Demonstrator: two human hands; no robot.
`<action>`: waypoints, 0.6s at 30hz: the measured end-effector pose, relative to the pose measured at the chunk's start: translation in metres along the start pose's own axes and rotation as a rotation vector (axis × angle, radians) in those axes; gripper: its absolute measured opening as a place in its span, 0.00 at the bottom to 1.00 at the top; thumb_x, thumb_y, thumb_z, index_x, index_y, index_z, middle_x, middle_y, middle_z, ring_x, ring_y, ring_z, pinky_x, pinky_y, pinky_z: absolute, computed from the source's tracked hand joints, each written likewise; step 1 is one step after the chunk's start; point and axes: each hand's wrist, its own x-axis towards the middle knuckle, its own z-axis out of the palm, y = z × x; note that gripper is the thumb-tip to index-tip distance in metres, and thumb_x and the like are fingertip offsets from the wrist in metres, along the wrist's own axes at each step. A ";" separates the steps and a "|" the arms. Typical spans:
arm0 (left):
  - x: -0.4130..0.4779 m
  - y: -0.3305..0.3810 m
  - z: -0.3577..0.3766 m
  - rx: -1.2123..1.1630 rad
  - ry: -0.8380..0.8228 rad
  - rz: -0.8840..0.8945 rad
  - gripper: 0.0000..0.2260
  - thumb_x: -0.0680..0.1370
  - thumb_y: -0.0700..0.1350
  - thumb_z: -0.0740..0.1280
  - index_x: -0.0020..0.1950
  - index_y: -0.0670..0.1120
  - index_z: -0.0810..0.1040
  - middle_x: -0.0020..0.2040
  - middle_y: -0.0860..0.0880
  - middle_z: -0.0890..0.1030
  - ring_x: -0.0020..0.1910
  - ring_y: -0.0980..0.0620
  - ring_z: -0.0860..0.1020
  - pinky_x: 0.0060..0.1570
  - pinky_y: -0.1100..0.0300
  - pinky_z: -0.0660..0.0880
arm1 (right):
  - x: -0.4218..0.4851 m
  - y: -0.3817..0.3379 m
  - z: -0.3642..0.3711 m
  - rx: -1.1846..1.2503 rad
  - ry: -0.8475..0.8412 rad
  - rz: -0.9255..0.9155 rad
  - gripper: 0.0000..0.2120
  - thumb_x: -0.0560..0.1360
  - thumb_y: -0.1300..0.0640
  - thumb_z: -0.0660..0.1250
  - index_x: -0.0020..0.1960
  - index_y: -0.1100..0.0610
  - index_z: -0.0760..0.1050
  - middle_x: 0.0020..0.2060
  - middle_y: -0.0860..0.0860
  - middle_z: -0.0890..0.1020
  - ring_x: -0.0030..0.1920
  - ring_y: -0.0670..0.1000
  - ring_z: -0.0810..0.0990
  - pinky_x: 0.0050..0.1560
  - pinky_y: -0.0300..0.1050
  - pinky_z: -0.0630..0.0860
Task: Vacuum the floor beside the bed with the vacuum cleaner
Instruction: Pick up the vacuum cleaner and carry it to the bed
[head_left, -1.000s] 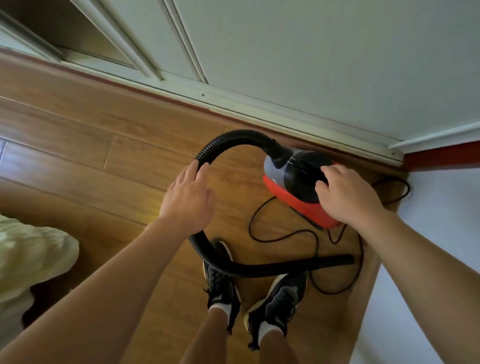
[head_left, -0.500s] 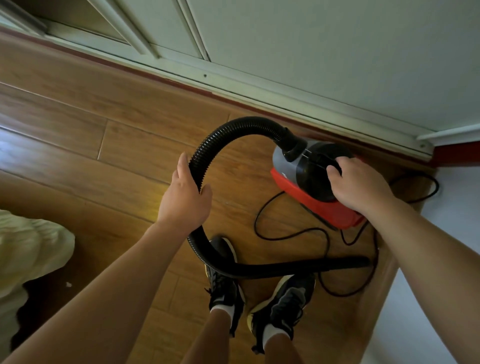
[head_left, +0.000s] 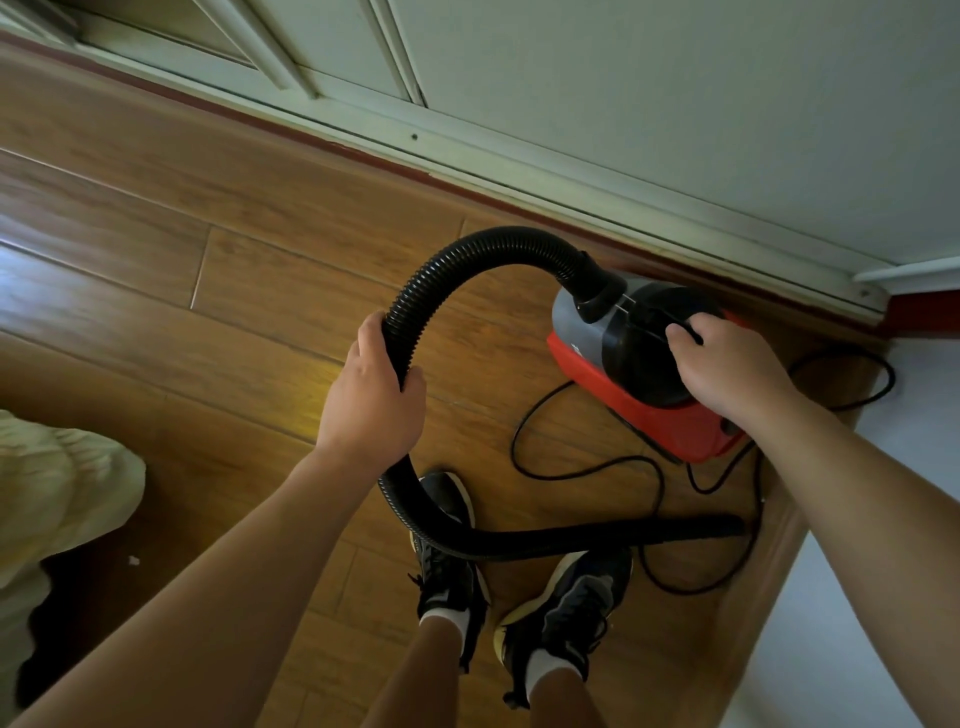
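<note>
Closed since before, left hand (head_left: 371, 402) clamps its grip round the hose (head_left: 467, 250); right hand (head_left: 730, 364) clasps the vacuum cleaner (head_left: 654, 418).

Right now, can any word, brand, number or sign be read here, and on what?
None can be read.
A small pale mark on the red base of the vacuum cleaner is too small and blurred to read.
The hose and shoes show no text.
</note>
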 end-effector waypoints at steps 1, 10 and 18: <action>-0.001 0.000 0.000 -0.003 -0.002 0.000 0.28 0.82 0.44 0.63 0.80 0.47 0.56 0.69 0.43 0.74 0.52 0.45 0.77 0.45 0.51 0.74 | 0.000 0.000 0.000 0.012 -0.009 0.009 0.17 0.85 0.45 0.52 0.56 0.56 0.73 0.43 0.53 0.78 0.43 0.53 0.77 0.40 0.50 0.72; -0.010 0.003 -0.007 -0.055 0.016 0.015 0.27 0.82 0.44 0.64 0.79 0.48 0.58 0.67 0.45 0.74 0.50 0.50 0.74 0.45 0.53 0.71 | -0.012 -0.011 0.009 0.085 -0.056 0.067 0.24 0.85 0.45 0.54 0.77 0.55 0.67 0.71 0.58 0.74 0.68 0.60 0.74 0.61 0.53 0.73; -0.026 -0.002 -0.022 -0.219 0.010 -0.005 0.26 0.83 0.46 0.64 0.78 0.53 0.58 0.59 0.49 0.76 0.45 0.55 0.78 0.37 0.56 0.74 | -0.033 -0.020 0.012 0.190 -0.055 0.041 0.17 0.85 0.46 0.55 0.57 0.55 0.78 0.48 0.54 0.81 0.46 0.53 0.79 0.42 0.48 0.72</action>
